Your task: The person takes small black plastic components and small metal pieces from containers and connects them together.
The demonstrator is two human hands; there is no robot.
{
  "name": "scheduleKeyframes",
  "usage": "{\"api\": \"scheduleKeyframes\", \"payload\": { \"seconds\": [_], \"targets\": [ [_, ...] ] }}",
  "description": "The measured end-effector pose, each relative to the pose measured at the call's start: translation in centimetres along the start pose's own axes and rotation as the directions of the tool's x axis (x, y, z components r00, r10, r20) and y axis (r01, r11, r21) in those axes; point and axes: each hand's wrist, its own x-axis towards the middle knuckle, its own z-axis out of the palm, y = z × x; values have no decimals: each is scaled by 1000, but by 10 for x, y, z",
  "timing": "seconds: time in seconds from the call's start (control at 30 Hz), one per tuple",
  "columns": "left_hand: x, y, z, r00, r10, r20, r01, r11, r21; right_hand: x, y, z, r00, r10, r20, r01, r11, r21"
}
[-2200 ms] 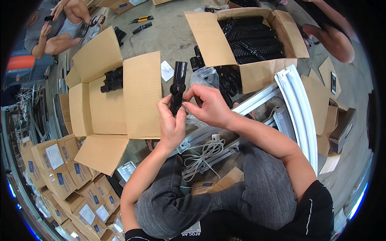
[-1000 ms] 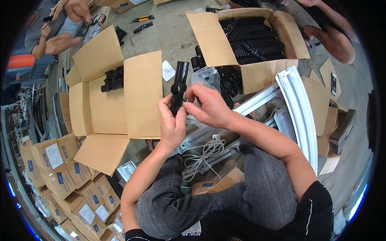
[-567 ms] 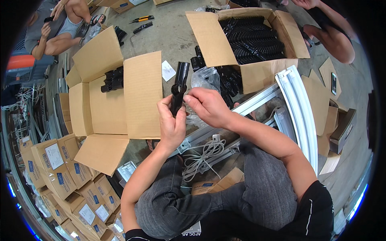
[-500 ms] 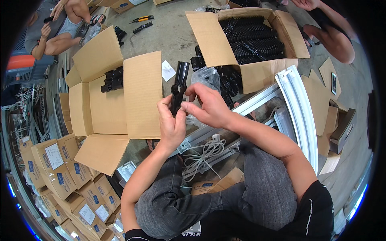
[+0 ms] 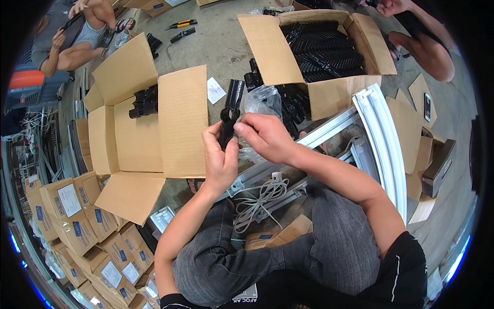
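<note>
Between my hands stands a glossy black metal tube fitting (image 5: pixel 235 95), roughly upright, with a round ring opening partway down. My left hand (image 5: pixel 220 157) wraps its fingers and thumb around the lower end. Against the right side of the fitting, near the ring, my right hand (image 5: pixel 265 135) is closed in a pinch. Whatever lies between those fingertips is hidden. Just left of my hands is an open cardboard box (image 5: pixel 182 123) with a small stack of black fittings (image 5: pixel 144 102) inside.
Beyond, another open box (image 5: pixel 272 49) holds rows of black fittings, with loose black parts (image 5: pixel 293 108) and a clear plastic bag (image 5: pixel 263 100) before it. White metal rails (image 5: pixel 383 149) and a coiled cable (image 5: pixel 265 198) lie near my legs. Stacked cartons (image 5: pixel 98 232) are left. Two people sit farther off.
My right hand's fingers have curled into a tighter pinch on the side of the fitting. The fitting has tilted slightly to the right; my left hand keeps its grip.
</note>
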Motion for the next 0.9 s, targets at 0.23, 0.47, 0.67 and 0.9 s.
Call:
{"api": "scheduleKeyframes", "payload": {
  "seconds": [0.23,0.47,0.67,0.9],
  "targets": [
    [0,1,2,999,31,-9,-31,999,-24,-1,4,0,999,-34,17,35,999,-24],
    [1,2,2,999,-27,16,29,996,-88,0,8,0,995,-95,-8,95,995,6],
    [6,7,-9,939,-236,251,336,787,-517,10,28,-15,964,264,-46,-215,865,453],
    [6,13,-19,760,-207,616,627,485,-610,8,23,-37,962,179,208,-271,489,829]
  ]
}}
